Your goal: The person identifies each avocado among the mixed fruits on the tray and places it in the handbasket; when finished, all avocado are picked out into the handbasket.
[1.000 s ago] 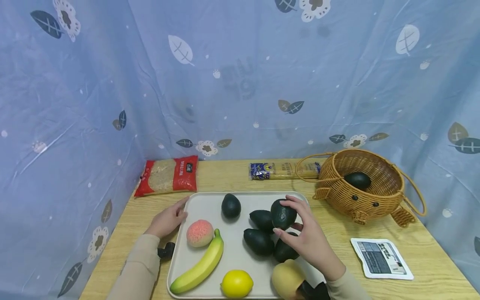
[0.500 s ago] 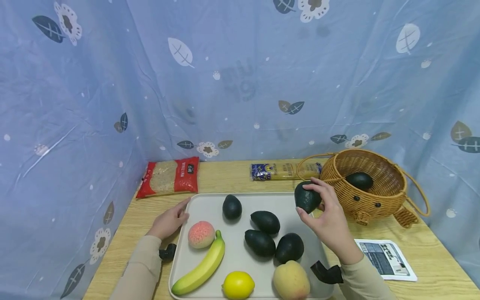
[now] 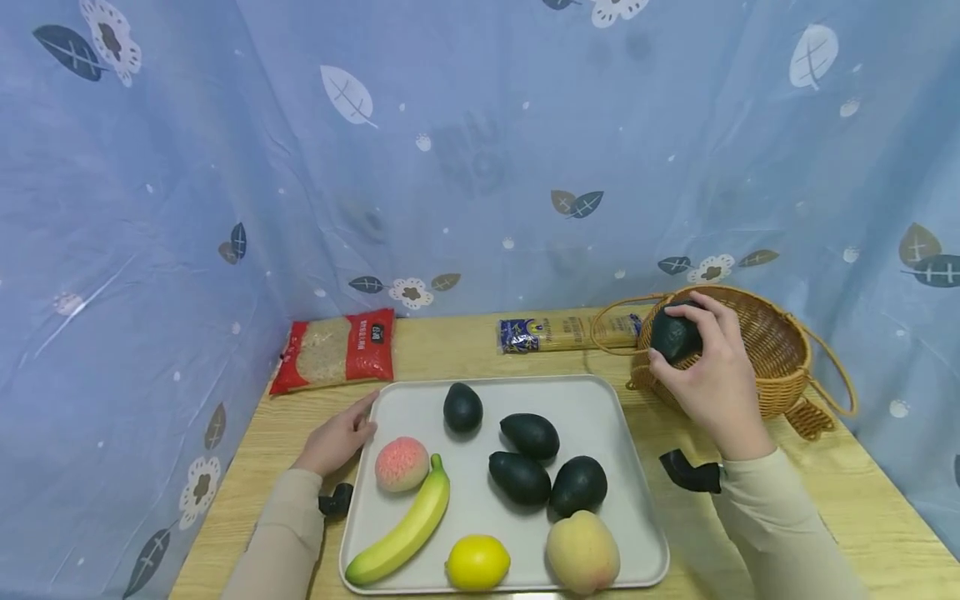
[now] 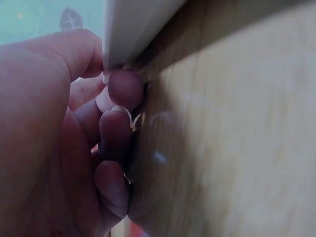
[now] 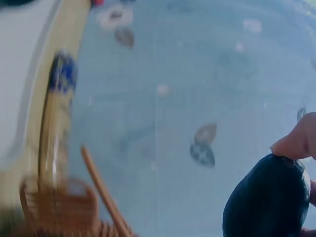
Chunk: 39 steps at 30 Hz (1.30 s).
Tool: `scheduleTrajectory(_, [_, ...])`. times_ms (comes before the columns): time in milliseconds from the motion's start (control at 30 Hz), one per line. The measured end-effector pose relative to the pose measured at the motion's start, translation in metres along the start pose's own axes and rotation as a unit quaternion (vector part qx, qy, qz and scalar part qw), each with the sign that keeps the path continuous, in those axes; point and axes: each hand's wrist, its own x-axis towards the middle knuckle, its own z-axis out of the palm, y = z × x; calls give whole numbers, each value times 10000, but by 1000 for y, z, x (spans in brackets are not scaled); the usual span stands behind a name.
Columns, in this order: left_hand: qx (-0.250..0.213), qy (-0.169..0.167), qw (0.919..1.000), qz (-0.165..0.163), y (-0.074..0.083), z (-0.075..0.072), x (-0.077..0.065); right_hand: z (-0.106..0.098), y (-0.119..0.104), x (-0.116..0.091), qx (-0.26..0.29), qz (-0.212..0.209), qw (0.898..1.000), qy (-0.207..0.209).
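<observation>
My right hand (image 3: 716, 375) grips a dark green avocado (image 3: 675, 335) between thumb and fingers, at the left side of the wicker basket (image 3: 783, 387), overlapping its rim in the head view. The right wrist view shows the same avocado (image 5: 269, 197) close up. At the left edge of the white tray (image 3: 637, 467), my left hand (image 3: 335, 440) pinches the rim, thumb on top and fingers curled (image 4: 116, 131) low at its side. On the tray lie several avocados (image 3: 531, 436), a pink peach (image 3: 402, 464), a banana (image 3: 405, 527), a lemon (image 3: 477, 562) and a yellow peach (image 3: 583, 552).
A red bag of grain (image 3: 333, 352) lies at the back left of the wooden table (image 3: 442, 346). Behind the tray is a yellow pack of noodles (image 3: 562, 333), with the basket's handle (image 3: 600, 325) looping over its right end. A blue patterned curtain (image 3: 480, 167) encloses the table.
The right hand has lifted the avocado from the group on the tray and carried it right and back to the basket. The left hand stays at the tray's edge.
</observation>
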Motion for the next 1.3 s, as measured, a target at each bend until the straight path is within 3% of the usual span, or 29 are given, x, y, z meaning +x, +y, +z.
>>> scheduleTrajectory(167, [17, -21, 10000, -45, 1, -1, -1, -8, 18, 15, -615, 56, 9981, 93])
scheduleTrajectory(333, [51, -59, 9999, -95, 7, -4, -2, -14, 45, 20, -867, 527, 9948, 22])
scheduleTrajectory(600, [241, -17, 9997, 30, 8, -5, -1, -17, 79, 26, -1164, 1363, 9807, -780])
scheduleTrajectory(833, [239, -3, 9997, 1, 6, -3, -1, -15, 90, 25, -1253, 1490, 9737, -1182])
scheduleTrajectory(1000, [216, 31, 9998, 18, 5, -2, -1, -16, 90, 28, -1206, 1491, 9740, -1205])
scheduleTrajectory(1133, [225, 31, 9997, 68, 4, -2, 1, -19, 76, 25, -1103, 1356, 9775, -1176])
scheduleTrajectory(1300, [283, 19, 9996, 67, 4, -2, 0, -14, 43, 15, -892, 733, 9873, -1087])
